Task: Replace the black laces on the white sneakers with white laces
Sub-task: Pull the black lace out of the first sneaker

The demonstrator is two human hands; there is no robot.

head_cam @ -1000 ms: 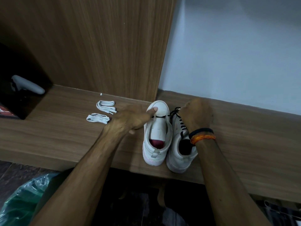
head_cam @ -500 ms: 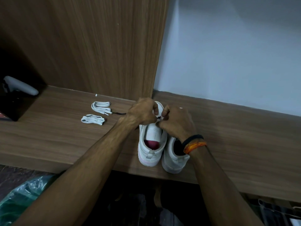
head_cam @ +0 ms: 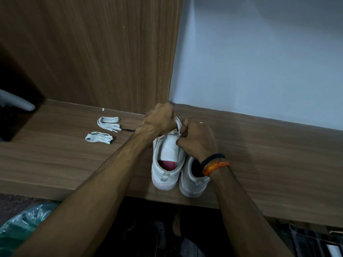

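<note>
A long wooden shelf with a brown grain runs across the view, its front edge toward the person. Behind it on the left stands a tall wooden panel of the same grain; to the right of that panel is a plain pale wall. At the far left a dark recess holds a grey handle-like object, partly cut off by the frame. Below the shelf the floor is dim, with a green plastic bag at the lower left.

Two white sneakers stand side by side on the shelf near its front edge, heels toward the person. The left sneaker has a pink lining and its tongue is bare along most of its length; a short stretch of black lace crosses near its toe. The right sneaker is partly covered by the right wrist, which wears a black band and an orange thread.

The left hand is closed in a fist over the toe of the left sneaker, and the right hand is curled shut just beside it, fingertips pinching at the black lace. Whether the left hand grips the lace cannot be told.

Two bundles of white laces lie on the shelf to the left of the shoes, apart from them, with a thin black lace end trailing beside the farther bundle.
</note>
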